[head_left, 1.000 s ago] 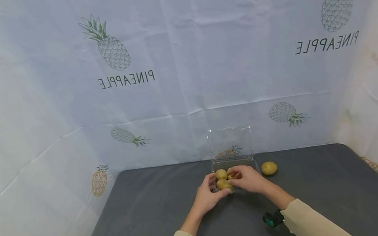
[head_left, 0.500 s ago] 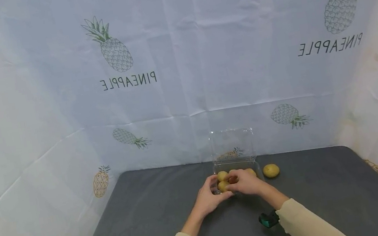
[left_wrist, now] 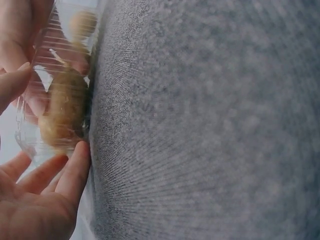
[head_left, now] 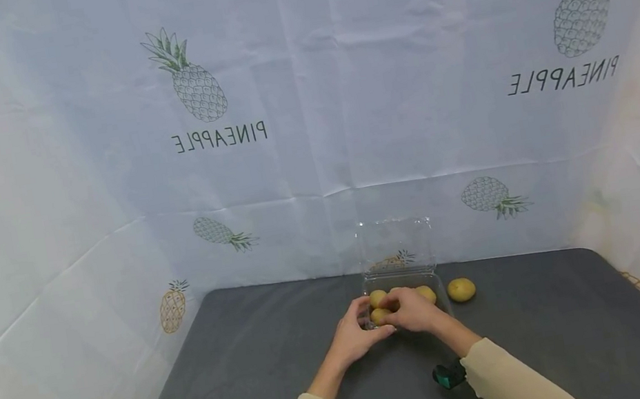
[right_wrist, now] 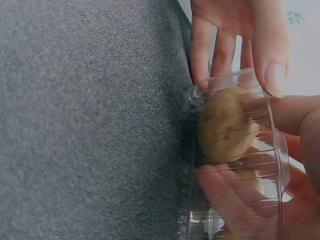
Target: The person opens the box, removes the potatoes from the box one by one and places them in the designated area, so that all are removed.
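Note:
A clear plastic clamshell container (head_left: 445,298) stands on the table with its lid (head_left: 394,236) upright behind it. My left hand (head_left: 354,337) holds the container's front left corner, thumb over the front rim and fingers along the left side. Inside, my right hand (head_left: 416,310) holds a potato (right_wrist: 225,125) near the front left, its thumb above and its fingers low beside it. One potato (head_left: 377,298) lies at the back left of the container and another (head_left: 426,294) at the right. The right hand partly hides the middle.
Outside the container, just to its right, a loose potato (head_left: 461,289) lies on the dark grey table (head_left: 248,378). A white cloth (head_left: 303,90) printed with pineapples hangs behind the table and at both sides.
My right hand has shifted slightly left and toward the front inside the container. The potato at the container's right has come into sight. My left hand keeps its place at the corner.

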A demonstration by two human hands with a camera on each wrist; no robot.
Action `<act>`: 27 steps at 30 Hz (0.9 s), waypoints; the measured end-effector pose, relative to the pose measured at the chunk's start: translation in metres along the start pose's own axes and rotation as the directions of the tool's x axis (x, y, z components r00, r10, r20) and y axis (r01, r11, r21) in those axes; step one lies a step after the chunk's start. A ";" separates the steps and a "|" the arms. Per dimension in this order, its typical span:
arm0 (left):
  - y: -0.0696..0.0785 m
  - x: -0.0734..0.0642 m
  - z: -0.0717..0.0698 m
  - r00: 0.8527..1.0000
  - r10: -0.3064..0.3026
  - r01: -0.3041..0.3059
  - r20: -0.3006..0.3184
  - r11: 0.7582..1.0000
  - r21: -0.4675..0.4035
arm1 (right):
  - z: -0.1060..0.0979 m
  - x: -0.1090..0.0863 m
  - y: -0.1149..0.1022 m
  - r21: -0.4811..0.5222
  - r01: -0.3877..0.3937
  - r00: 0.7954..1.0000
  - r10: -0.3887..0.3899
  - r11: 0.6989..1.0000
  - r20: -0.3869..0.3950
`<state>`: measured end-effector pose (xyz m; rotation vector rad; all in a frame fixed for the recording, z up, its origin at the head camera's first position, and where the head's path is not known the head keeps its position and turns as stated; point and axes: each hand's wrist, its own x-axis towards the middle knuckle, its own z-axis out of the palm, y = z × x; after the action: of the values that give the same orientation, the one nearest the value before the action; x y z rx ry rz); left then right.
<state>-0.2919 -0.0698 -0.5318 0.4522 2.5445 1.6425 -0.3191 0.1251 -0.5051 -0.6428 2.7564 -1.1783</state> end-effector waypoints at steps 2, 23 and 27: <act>0.000 0.000 0.000 1.000 -0.001 0.001 -0.001 1.000 -0.002 | 0.000 0.000 0.000 0.001 -0.007 1.000 0.007 1.000 -0.011; 0.000 -0.001 0.002 1.000 -0.002 0.002 -0.014 1.000 0.012 | -0.020 -0.012 -0.003 0.017 0.014 0.998 -0.013 1.000 -0.068; 0.000 0.000 0.002 1.000 -0.016 0.016 -0.015 1.000 0.013 | -0.024 -0.017 -0.004 0.015 0.028 0.997 -0.027 0.999 -0.068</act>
<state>-0.2918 -0.0680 -0.5327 0.4216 2.5640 1.6313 -0.3078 0.1464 -0.4870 -0.6538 2.7994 -1.2485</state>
